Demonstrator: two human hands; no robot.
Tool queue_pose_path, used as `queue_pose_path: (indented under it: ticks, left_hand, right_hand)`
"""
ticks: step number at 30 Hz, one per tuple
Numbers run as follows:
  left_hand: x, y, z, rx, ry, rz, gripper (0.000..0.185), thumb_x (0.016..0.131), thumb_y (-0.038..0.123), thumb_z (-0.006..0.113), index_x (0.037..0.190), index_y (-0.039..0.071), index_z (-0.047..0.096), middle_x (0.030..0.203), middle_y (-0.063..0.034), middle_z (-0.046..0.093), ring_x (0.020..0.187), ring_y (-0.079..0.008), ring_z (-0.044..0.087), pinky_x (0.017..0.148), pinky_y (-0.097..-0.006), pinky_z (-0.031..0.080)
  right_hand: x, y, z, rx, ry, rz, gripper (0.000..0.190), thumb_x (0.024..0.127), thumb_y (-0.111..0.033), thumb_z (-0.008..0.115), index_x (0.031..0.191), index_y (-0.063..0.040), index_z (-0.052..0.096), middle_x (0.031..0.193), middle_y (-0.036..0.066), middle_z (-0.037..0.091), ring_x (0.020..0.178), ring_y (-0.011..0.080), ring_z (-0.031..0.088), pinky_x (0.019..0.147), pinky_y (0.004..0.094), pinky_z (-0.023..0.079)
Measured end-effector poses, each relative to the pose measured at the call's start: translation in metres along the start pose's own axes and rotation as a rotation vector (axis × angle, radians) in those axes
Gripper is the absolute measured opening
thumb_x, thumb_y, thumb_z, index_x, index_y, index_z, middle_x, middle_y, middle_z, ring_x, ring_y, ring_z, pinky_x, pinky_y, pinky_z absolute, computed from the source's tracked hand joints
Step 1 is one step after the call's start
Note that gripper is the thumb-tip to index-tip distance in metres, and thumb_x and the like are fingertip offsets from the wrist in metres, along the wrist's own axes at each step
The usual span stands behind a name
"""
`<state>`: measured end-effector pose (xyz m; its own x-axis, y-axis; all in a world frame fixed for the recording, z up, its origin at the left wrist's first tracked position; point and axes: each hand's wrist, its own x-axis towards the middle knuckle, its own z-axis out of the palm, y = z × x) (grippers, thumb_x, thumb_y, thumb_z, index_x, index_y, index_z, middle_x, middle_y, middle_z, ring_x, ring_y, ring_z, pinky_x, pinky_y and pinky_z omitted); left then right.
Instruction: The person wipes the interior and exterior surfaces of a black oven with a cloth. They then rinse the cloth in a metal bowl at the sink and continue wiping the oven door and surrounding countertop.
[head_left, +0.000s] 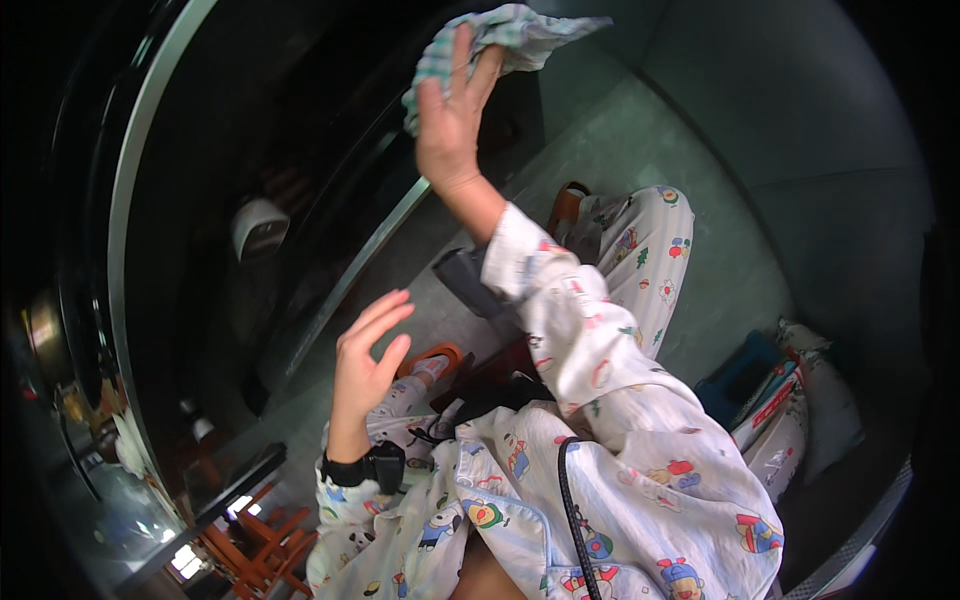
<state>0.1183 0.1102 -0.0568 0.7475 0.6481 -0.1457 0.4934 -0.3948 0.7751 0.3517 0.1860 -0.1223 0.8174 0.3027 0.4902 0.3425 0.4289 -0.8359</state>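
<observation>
My right hand (454, 124) is stretched up and forward, its fingers spread over a checked cloth (517, 34) in green, white and blue. The cloth is bunched under the palm and fingers, and one corner sticks out to the right. Behind it is a glossy dark panel (352, 67); whether the cloth touches it I cannot tell. Lower down, my left hand (367, 364) is raised with nothing in it, its thumb apart from slightly curled fingers. A black band with a dark device (388, 466) is on the left wrist. Another dark device (469, 281) sits by the right cuff.
A metal trim strip (124, 187) edges the panel on the left. Orange slippers (442, 358) are on my feet on the grey floor (600, 142). Bags (832, 405) and a blue container (739, 375) stand at the right. Orange-brown wooden furniture (259, 547) is at lower left.
</observation>
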Motion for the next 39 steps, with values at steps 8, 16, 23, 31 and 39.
queue_pose_path:
  ticks: [8,16,23,31,39]
  left_hand:
    - [-0.009,-0.024,0.002,-0.131,0.004,-0.216,0.031,0.082,0.006,0.057,0.111,-0.003,0.061,0.122,-0.0166,0.057,0.116,-0.0248,0.053,0.098,-0.0331,0.038]
    - [-0.009,-0.022,0.009,-0.169,-0.023,-0.301,0.032,0.083,0.010,0.058,0.112,-0.003,0.060,0.122,-0.0163,0.057,0.115,-0.0243,0.053,0.098,-0.0333,0.038]
    - [-0.006,-0.005,0.021,-0.163,-0.069,-0.305,0.032,0.083,0.005,0.056,0.114,-0.004,0.059,0.123,-0.0169,0.056,0.115,-0.0233,0.052,0.098,-0.0318,0.037]
    - [-0.005,-0.018,0.015,-0.155,-0.088,-0.275,0.030,0.083,0.009,0.059,0.111,-0.002,0.061,0.115,-0.0153,0.062,0.109,-0.0246,0.058,0.091,-0.0325,0.044]
    - [0.002,-0.023,0.014,-0.093,-0.128,-0.238,0.029,0.082,0.008,0.058,0.109,-0.003,0.062,0.112,-0.0170,0.063,0.106,-0.0265,0.060,0.091,-0.0332,0.044]
  right_hand:
    - [-0.026,0.071,-0.032,-0.106,-0.129,-0.117,0.056,0.084,-0.028,0.055,0.137,-0.017,0.041,0.149,0.024,0.010,0.136,0.0469,0.008,0.110,0.0541,0.005]
    - [-0.111,0.182,-0.055,-0.198,0.075,0.494,0.061,0.093,-0.024,0.038,0.147,-0.011,0.013,0.148,0.027,0.007,0.137,0.0428,0.011,0.111,0.0415,0.014]
    - [-0.149,0.294,-0.081,0.587,0.469,1.332,0.045,0.099,-0.038,0.030,0.131,-0.010,0.043,0.122,0.008,0.055,0.112,0.0230,0.051,0.094,0.0344,0.040]
    - [-0.079,0.156,-0.050,0.047,0.184,0.578,0.062,0.095,-0.021,0.040,0.147,-0.009,0.009,0.152,0.018,0.001,0.141,0.0313,0.001,0.113,0.0368,0.006]
    - [0.029,0.039,-0.033,-0.207,0.022,-0.075,0.067,0.087,-0.018,0.054,0.146,-0.015,0.021,0.150,0.026,0.000,0.139,0.0412,0.006,0.111,0.0413,0.013]
